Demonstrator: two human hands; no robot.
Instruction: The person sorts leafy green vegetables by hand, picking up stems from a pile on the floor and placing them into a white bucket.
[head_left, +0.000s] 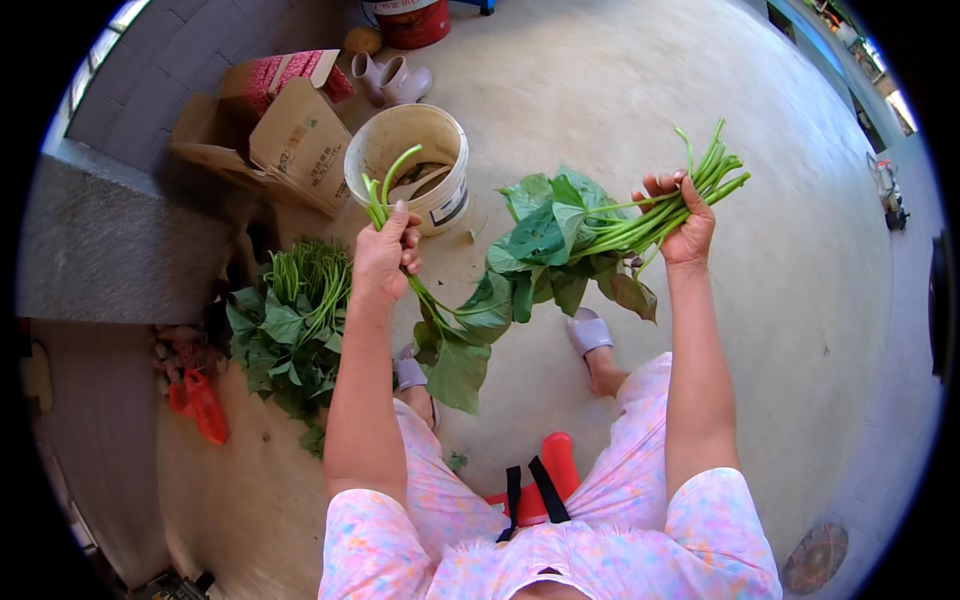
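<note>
My right hand (690, 221) grips a thick bunch of leafy greens (637, 232) by its green stems, whose cut ends point up and to the right. The broad leaves of that bunch hang to the left. A few long stems (427, 292) with large leaves are held in my left hand (386, 251), their ends rising in front of the bucket's rim. Leaves from both hands meet and overlap in the middle. Left of my left forearm, a heap of similar greens (292, 322) lies on the floor, its far stems bundled upright.
Beyond my left hand stands a white plastic bucket (457, 172) with some brown matter inside. An open cardboard box (300, 142), rubber boots (401, 79) and a red bucket (416, 26) are behind it. A red plastic bag (202, 409) lies at the left. Slippers (590, 332) are on my feet.
</note>
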